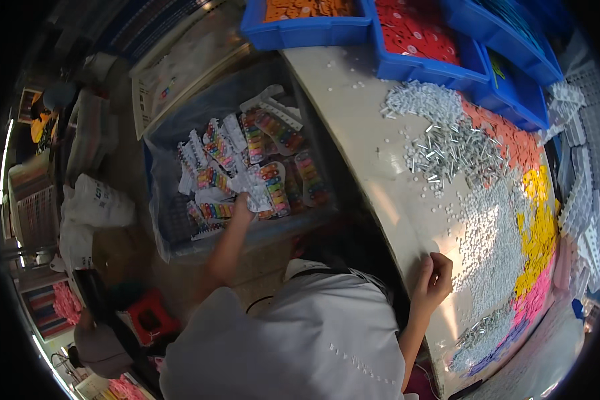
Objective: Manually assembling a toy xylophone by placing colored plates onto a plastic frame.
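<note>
My left hand [245, 208] reaches into a large plastic-lined bin [160, 220] on the left, its fingers closed on the end of a white xylophone piece [255, 189]. Around it lie several toy xylophones [273, 183] with rainbow-coloured bars on white frames, heaped at different angles. My right hand [435, 275] is at the near edge of the worktable [353, 113], with its fingers curled in and thumb against them. What it pinches, if anything, is too small to make out. Small white round parts [473, 247] are spread just beyond that hand.
Metal pins [450, 150] lie in a pile farther up the table, with orange, yellow [537, 233], pink and blue pieces along its far right side. Blue trays [420, 63] of coloured parts stand at the back. Another person [103, 347] is at the lower left, near a red stool [152, 317].
</note>
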Motion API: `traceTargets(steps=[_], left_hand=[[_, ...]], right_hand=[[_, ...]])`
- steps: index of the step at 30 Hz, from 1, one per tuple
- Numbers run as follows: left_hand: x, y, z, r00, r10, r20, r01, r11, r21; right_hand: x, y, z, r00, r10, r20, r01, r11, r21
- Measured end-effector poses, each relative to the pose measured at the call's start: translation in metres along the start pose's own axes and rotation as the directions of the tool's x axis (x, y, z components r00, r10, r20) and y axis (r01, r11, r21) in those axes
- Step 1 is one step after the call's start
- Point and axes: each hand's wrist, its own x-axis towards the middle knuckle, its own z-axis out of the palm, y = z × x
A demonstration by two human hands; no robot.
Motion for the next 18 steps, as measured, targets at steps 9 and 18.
traceTargets(steps=[9, 18], left_hand=[[0.067, 0.148, -0.211, 0.990, 0.129, -0.058, -0.136, 0.980, -0.144], [0.002, 0.172, -0.217, 0.884, 0.388, -0.261, -0.050, 0.633, 0.772]], right_hand=[[0.014, -0.004, 0.004, 0.987, -0.147, 0.070, 0.156, 0.979, -0.133], [0.010, 0.000, 0.011, 0.971, -0.234, 0.057, 0.240, 0.935, -0.262]])
